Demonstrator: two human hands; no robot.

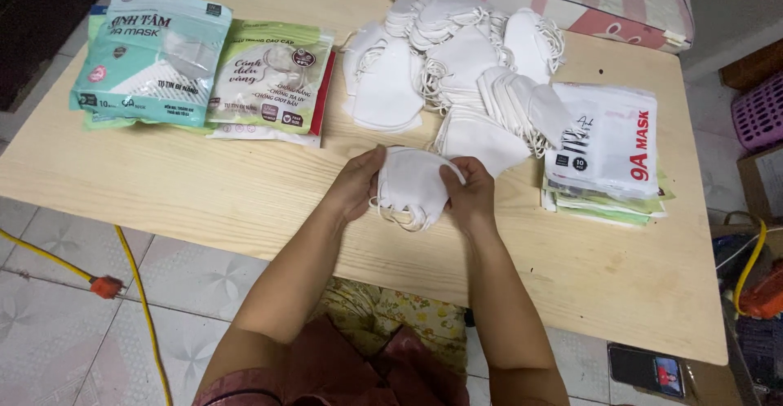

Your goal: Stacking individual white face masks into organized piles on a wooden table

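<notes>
Both my hands hold a small stack of white face masks (pixel 412 186) just above the wooden table (pixel 245 194). My left hand (pixel 356 184) grips the stack's left edge, my right hand (pixel 465 190) its right edge. Ear loops hang below the stack. Right behind it lies a spread pile of loose white masks (pixel 457 71), fanned across the table's middle.
Two stacks of filled mask packets, one teal (pixel 151 55) and one green (pixel 273 79), lie at the far left. A stack of flat white packets (pixel 608 149) sits at the right. Yellow cables (pixel 139 292) run over the tiled floor; a phone (pixel 648 369) lies at the lower right.
</notes>
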